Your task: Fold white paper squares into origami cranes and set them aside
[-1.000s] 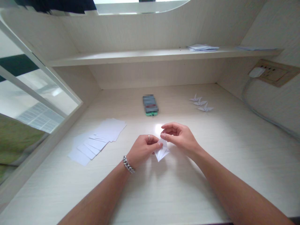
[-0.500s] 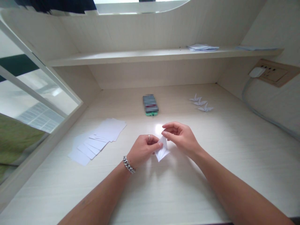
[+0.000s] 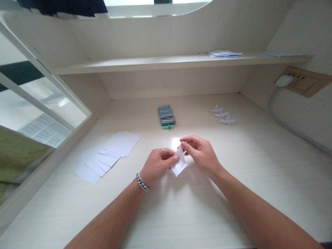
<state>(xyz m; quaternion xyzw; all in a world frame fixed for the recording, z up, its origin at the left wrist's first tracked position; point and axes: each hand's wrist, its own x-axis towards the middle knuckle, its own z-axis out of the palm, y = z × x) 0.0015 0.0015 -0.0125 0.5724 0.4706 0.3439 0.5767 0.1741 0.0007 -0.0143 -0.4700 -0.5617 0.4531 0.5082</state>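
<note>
A small folded white paper piece (image 3: 179,165) is held just above the pale wooden desk (image 3: 181,211) at the centre of the view. My left hand (image 3: 157,165), with a ring and a metal bracelet on the wrist, pinches its left side. My right hand (image 3: 201,152) pinches the pointed upper flap between thumb and forefinger. Both hands are closed on the paper.
A fan of white paper sheets (image 3: 106,155) lies to the left. A blurred phone-like object (image 3: 166,116) sits behind the hands. Three folded paper cranes (image 3: 222,114) rest at the back right. Papers (image 3: 223,53) lie on the shelf; a plug and cable (image 3: 283,81) run down the right wall.
My right hand has lifted the upper flap of the paper piece so it stands more upright. My left hand has barely moved.
</note>
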